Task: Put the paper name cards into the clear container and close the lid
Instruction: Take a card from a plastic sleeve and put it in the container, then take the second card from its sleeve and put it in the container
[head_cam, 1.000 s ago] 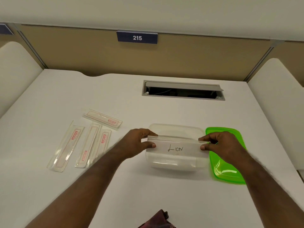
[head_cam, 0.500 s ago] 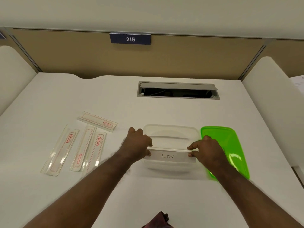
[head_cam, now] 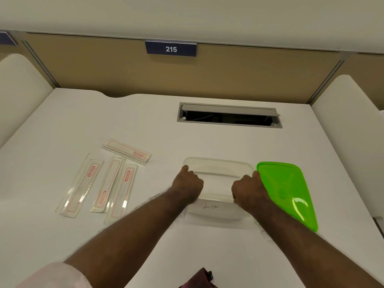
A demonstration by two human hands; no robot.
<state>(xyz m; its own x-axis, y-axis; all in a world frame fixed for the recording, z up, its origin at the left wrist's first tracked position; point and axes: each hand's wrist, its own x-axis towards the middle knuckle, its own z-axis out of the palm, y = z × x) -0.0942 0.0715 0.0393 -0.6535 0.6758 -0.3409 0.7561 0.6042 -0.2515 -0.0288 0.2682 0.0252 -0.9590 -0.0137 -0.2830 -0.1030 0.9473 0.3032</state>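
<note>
A clear container (head_cam: 218, 163) stands open on the white desk, right of centre. A white paper name card (head_cam: 216, 207) marked "LION" lies low inside it against the near wall. My left hand (head_cam: 188, 187) grips the card's left end and my right hand (head_cam: 248, 191) grips its right end, both hands reaching down into the container. The green lid (head_cam: 288, 190) lies flat on the desk, touching the container's right side. Several more name cards in clear sleeves (head_cam: 108, 179) with red print lie on the desk to the left.
A grey cable hatch (head_cam: 228, 115) is open in the desk behind the container. Beige partition walls enclose the desk, with a "215" sign (head_cam: 171, 48) on the back one. A dark red cloth (head_cam: 199, 278) shows at the bottom edge.
Both hands have lowered the "LION" card from above the container's rim down into it, toward the near wall. The lid and the sleeved cards have not moved.
</note>
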